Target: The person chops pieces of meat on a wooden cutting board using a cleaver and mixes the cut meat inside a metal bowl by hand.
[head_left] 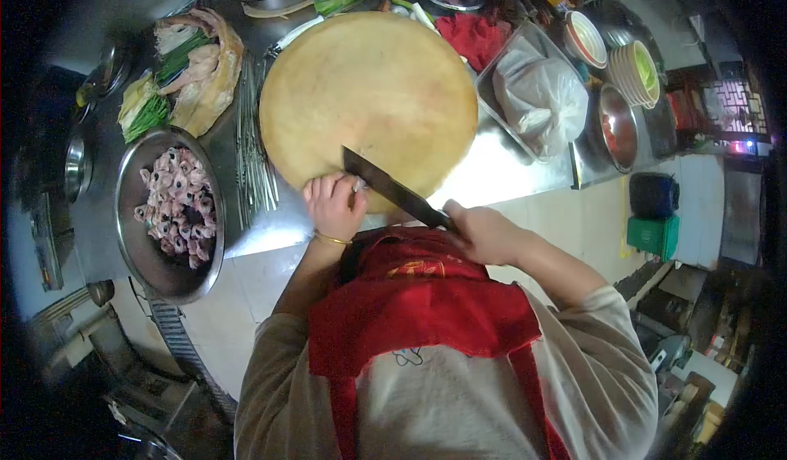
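A large round wooden chopping board (369, 91) lies on the metal counter in front of me. My right hand (479, 232) is closed round the handle of a dark cleaver (393, 188), whose blade reaches left over the board's near part. At the board's near left edge, my left hand (336, 204) has its fingers curled beside the blade. A small pale bit (359, 184) shows at its fingertips, too small to name. To the left, a metal bowl (211, 251) holds several pinkish meat pieces (176, 198).
Thin metal skewers (252, 144) lie left of the board, beyond them meat and greens (209, 75). On the right are a tray with a white plastic bag (541, 91), a red cloth (474, 38), stacked bowls (631, 75) and a metal basin (617, 128).
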Motion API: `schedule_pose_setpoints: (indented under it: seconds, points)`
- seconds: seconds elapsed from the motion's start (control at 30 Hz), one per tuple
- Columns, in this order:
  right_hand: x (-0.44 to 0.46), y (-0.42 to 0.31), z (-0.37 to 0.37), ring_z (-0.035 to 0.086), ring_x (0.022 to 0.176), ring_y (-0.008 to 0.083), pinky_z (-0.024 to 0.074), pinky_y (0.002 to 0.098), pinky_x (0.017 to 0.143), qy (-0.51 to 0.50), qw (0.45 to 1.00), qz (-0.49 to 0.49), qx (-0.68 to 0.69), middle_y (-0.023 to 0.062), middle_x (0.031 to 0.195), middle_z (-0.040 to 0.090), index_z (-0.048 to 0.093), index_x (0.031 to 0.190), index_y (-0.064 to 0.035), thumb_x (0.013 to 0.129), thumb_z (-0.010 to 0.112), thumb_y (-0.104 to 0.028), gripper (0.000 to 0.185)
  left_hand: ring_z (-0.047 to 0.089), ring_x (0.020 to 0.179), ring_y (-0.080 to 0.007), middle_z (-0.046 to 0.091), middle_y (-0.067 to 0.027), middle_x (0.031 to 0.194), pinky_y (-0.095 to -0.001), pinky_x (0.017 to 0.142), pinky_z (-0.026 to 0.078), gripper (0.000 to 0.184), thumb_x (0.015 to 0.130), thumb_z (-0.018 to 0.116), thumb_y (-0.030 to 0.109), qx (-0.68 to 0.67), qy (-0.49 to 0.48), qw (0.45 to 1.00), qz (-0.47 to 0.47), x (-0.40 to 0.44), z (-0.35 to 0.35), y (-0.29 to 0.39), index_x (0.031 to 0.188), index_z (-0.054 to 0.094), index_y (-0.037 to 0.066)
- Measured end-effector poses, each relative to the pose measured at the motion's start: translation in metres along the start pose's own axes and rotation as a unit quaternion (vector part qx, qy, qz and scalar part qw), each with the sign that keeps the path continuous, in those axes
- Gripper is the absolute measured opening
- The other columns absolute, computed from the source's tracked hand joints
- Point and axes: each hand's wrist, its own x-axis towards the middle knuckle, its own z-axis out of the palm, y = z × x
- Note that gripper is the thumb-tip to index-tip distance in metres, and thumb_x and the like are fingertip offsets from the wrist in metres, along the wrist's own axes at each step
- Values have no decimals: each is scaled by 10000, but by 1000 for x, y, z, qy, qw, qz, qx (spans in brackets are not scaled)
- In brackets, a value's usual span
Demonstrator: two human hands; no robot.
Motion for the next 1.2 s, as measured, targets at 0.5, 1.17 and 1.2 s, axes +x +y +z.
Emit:
schedule_pose_setpoints:
  seconds: [0.5, 1.17, 1.2]
  points:
    - [-30, 66, 43, 539, 484, 141, 452, 322, 461, 233, 933, 111, 252, 81, 663, 561, 497, 1120, -32, 934, 597, -131, 234, 608, 1051, -214, 639, 12, 1118, -389, 879, 516, 314, 810, 660, 471, 62, -333, 939, 57, 52, 26, 5, 1011, 672, 231]
    - [-2, 51, 22, 489, 443, 132, 393, 294, 379, 218, 954, 44, 199, 43, 631, 503, 443, 1095, -62, 957, 532, -109, 171, 650, 946, -334, 719, -91, 932, -477, 895, 455, 323, 786, 668, 294, 323, -351, 842, -252, -14, -188, -187, 1086, 633, 181]
    - [-3, 48, 18, 498, 445, 137, 399, 296, 383, 206, 959, 66, 184, 46, 621, 502, 444, 1099, -60, 957, 534, -119, 178, 653, 942, -330, 719, -88, 927, -465, 884, 464, 313, 794, 666, 305, 333, -357, 835, -253, -16, -178, -199, 1081, 632, 185]
